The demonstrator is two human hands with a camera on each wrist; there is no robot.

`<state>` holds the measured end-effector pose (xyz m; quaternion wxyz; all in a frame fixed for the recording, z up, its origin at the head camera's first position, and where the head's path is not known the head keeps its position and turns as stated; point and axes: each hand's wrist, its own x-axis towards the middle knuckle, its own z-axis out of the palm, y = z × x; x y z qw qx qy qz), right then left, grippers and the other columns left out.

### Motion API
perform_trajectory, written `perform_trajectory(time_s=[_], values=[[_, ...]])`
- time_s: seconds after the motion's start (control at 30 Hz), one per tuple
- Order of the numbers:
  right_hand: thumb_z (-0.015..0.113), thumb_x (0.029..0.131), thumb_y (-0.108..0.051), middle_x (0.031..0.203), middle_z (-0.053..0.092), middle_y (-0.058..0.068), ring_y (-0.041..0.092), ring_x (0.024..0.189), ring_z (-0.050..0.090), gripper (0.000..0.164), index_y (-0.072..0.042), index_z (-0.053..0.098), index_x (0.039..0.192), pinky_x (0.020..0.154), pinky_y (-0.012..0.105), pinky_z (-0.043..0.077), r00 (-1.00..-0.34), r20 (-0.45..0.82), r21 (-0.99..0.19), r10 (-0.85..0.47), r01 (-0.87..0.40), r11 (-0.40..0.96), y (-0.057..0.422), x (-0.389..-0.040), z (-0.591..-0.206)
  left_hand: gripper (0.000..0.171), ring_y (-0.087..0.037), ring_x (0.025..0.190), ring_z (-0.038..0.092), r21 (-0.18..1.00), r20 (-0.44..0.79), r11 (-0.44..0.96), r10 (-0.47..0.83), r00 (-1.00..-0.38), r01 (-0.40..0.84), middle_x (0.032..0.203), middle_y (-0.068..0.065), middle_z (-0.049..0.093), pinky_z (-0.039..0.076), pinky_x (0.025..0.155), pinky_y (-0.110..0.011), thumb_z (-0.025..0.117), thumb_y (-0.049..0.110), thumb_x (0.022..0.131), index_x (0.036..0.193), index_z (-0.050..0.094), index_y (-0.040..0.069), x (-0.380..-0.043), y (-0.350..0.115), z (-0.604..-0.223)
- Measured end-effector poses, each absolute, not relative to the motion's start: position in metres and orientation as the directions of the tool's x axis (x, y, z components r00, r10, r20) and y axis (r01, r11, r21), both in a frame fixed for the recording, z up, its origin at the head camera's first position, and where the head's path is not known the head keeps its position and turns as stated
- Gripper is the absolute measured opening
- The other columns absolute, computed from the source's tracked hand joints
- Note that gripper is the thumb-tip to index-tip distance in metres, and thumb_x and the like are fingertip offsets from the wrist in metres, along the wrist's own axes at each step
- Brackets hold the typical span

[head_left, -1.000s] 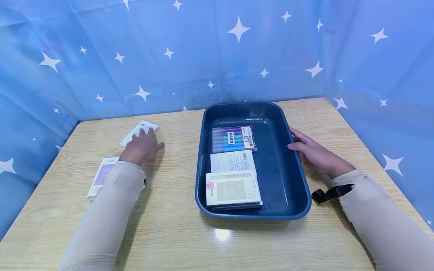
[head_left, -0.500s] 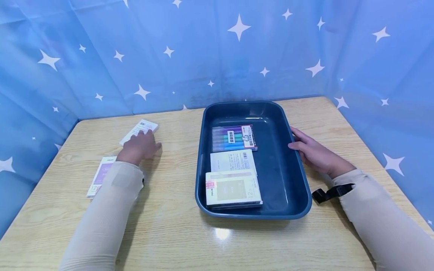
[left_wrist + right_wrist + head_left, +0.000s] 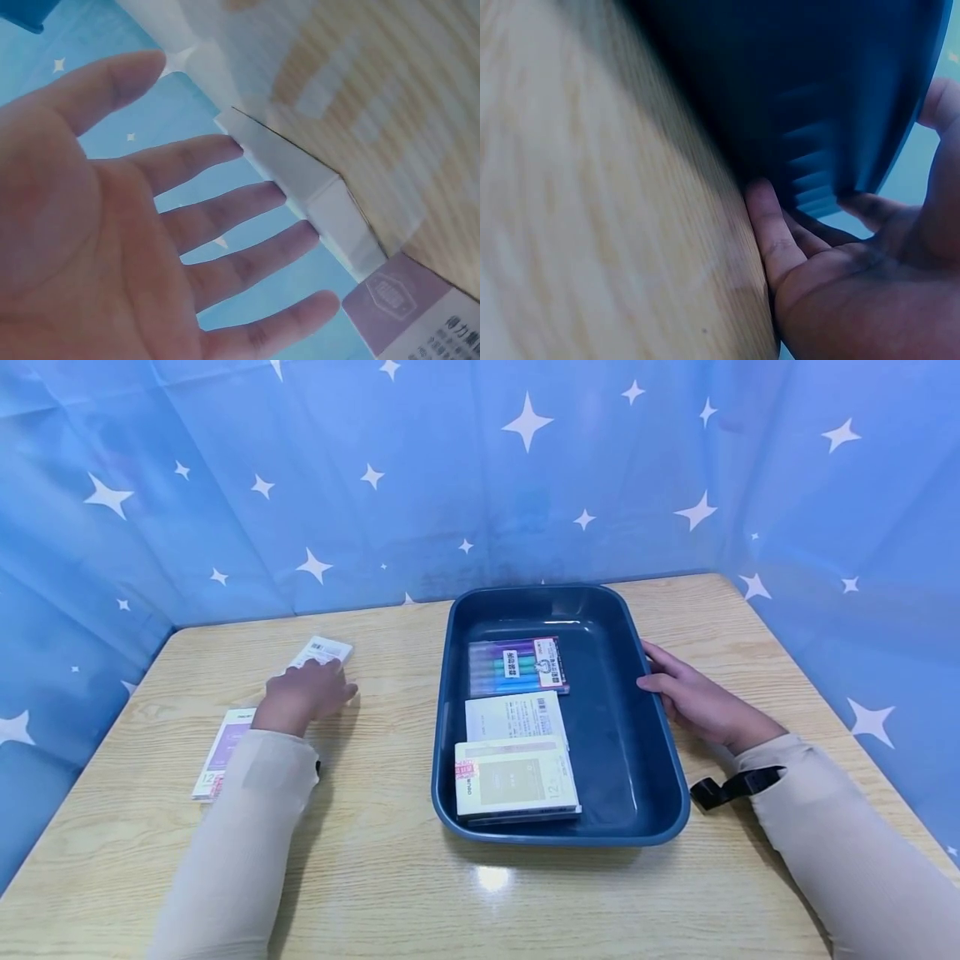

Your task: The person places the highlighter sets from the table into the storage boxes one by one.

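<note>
My left hand [image 3: 303, 697] reaches over a flat white box [image 3: 328, 648] at the back left of the table. In the left wrist view its fingers are straight and spread, with several fingertips right at the face of the white box [image 3: 300, 169]; the thumb stands apart. On the right, my right hand [image 3: 693, 697] holds the long side of a dark blue plastic tray [image 3: 615, 727], thumb at the rim and fingers against the outer wall, as the right wrist view shows. Inside the tray lie a clear pack of coloured pens [image 3: 517, 667], a white box [image 3: 513, 717] and a cream box [image 3: 517, 781].
A white and purple box [image 3: 225, 752] lies near my left forearm, partly hidden by the sleeve. Everything stands on a wood-grain table [image 3: 382, 877]. A blue curtain [image 3: 450, 468] with white stars hangs along the back and sides.
My left hand has drawn slightly toward me, and the flat white box under it has slid a little the same way. The right hand and tray have stayed put.
</note>
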<state>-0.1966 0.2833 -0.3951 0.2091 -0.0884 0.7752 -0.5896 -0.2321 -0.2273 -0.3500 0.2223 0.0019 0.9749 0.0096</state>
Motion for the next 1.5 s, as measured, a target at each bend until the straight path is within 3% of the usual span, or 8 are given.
perform_trajectory(time_s=[0.17,0.3,0.47,0.67,0.9,1.13,1.37,1.5], values=[[0.040,0.108,-0.027,0.101,0.056,-0.008,0.012,0.063,0.046,0.066,-0.025,0.002,0.162,0.070,0.022,0.047,-0.900,-0.222,-0.949,-0.375,0.111,0.294,0.283,-0.197,-0.395,0.073,-0.055,0.140,0.033,0.012,-0.436,1.000,0.018,-0.900,0.014,0.159,-0.028,0.027,0.033,0.102,-0.074,0.037,0.048,0.103,0.156,0.024,-0.001,-0.225,-0.222,-0.350],[0.040,0.108,-0.027,0.097,0.057,-0.010,0.013,0.060,0.045,0.067,-0.023,0.001,0.162,0.069,0.022,0.047,-0.900,-0.214,-0.952,-0.380,0.104,0.289,0.283,-0.197,-0.395,0.074,-0.053,0.141,0.034,0.018,-0.437,1.000,0.025,-0.899,0.019,0.161,-0.027,0.023,0.034,0.103,-0.073,0.038,0.048,0.103,0.154,0.026,-0.004,-0.221,-0.219,-0.351],[0.041,0.108,-0.029,0.105,0.056,-0.010,0.011,0.063,0.048,0.067,-0.025,0.002,0.162,0.069,0.022,0.046,-0.897,-0.219,-0.950,-0.383,0.105,0.295,0.283,-0.197,-0.395,0.073,-0.056,0.138,0.036,0.021,-0.415,0.999,0.039,-0.909,0.033,0.160,-0.027,0.026,0.036,0.101,-0.072,0.040,0.047,0.102,0.154,0.028,-0.002,-0.218,-0.216,-0.352],[0.040,0.108,-0.032,0.142,0.040,-0.001,0.004,0.095,0.059,0.066,-0.029,0.002,0.162,0.084,0.019,0.050,-0.893,-0.229,-0.948,-0.388,0.114,0.297,0.284,-0.196,-0.396,0.070,-0.056,0.138,0.035,0.012,-0.388,0.999,0.046,-0.921,0.045,0.158,-0.027,0.031,0.035,0.102,-0.071,0.043,0.046,0.102,0.155,0.029,0.003,-0.217,-0.211,-0.352],[0.040,0.108,-0.031,0.141,0.041,0.004,0.007,0.084,0.058,0.066,-0.028,0.002,0.162,0.079,0.021,0.049,-0.894,-0.220,-0.947,-0.390,0.100,0.305,0.283,-0.197,-0.395,0.066,-0.054,0.139,0.033,0.029,-0.367,0.998,0.065,-0.928,0.058,0.156,-0.026,0.034,0.033,0.102,-0.073,0.044,0.043,0.102,0.156,0.031,0.008,-0.212,-0.208,-0.354],[0.039,0.108,-0.030,0.158,0.026,0.017,0.001,0.106,0.058,0.067,-0.027,0.000,0.162,0.088,0.018,0.050,-0.888,-0.220,-0.950,-0.404,0.101,0.297,0.282,-0.197,-0.395,0.061,-0.055,0.137,0.035,0.023,-0.322,0.996,0.084,-0.943,0.081,0.154,-0.027,0.036,0.031,0.102,-0.075,0.048,0.037,0.102,0.156,0.034,0.011,-0.209,-0.209,-0.355],[0.040,0.108,-0.030,0.138,0.042,0.003,0.010,0.073,0.052,0.066,-0.027,0.002,0.162,0.076,0.022,0.048,-0.897,-0.217,-0.942,-0.385,0.089,0.323,0.283,-0.198,-0.395,0.057,-0.058,0.127,0.041,0.118,-0.325,0.992,0.085,-0.942,0.049,0.152,-0.033,0.030,0.033,0.098,-0.075,0.050,0.028,0.102,0.155,0.034,0.015,-0.210,-0.214,-0.354],[0.039,0.108,-0.030,0.146,0.038,0.009,0.004,0.086,0.059,0.066,-0.027,0.000,0.162,0.079,0.020,0.050,-0.894,-0.215,-0.945,-0.392,0.089,0.314,0.284,-0.197,-0.396,0.061,-0.058,0.128,0.039,0.142,-0.343,0.989,0.091,-0.935,0.044,0.152,-0.033,0.028,0.034,0.098,-0.074,0.054,0.029,0.100,0.156,0.030,0.018,-0.213,-0.216,-0.355]])
